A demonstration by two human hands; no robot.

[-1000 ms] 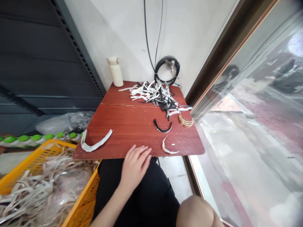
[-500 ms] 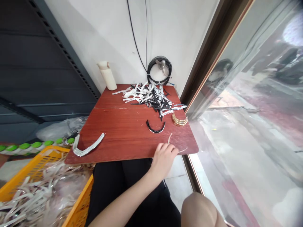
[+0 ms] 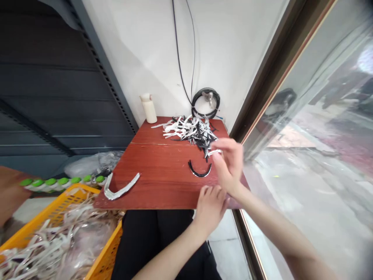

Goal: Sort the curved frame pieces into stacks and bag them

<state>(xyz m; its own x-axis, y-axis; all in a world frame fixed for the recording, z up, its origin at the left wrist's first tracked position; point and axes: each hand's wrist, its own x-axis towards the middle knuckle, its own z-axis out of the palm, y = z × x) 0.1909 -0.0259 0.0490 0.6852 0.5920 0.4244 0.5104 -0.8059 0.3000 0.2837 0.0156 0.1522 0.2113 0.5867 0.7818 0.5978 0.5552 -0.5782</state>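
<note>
My left hand [image 3: 210,206] rests at the table's front right edge, fingers curled down over a thin curved strip that is hidden now. Over the right side of the table is my right hand [image 3: 230,161], blurred, thumb and index finger apart with nothing clearly between them. Just left of it lie curved black strips [image 3: 199,174] in a U shape. A pile of white, black and silvery strips [image 3: 189,130] is at the back of the table. At the front left sits a bundle of silvery white curved strips [image 3: 116,194].
The red-brown table [image 3: 163,171] stands against a white wall. A cream bottle [image 3: 149,111] and a coil of black cable [image 3: 217,101] are at the back. To the left, a yellow basket [image 3: 65,198] holds many strips. A glass panel [image 3: 291,163] borders the right.
My right hand has come in from the right and covers the gold curved strips. My left hand stays at the table edge; the thin strip under it no longer shows. The view has shifted.
</note>
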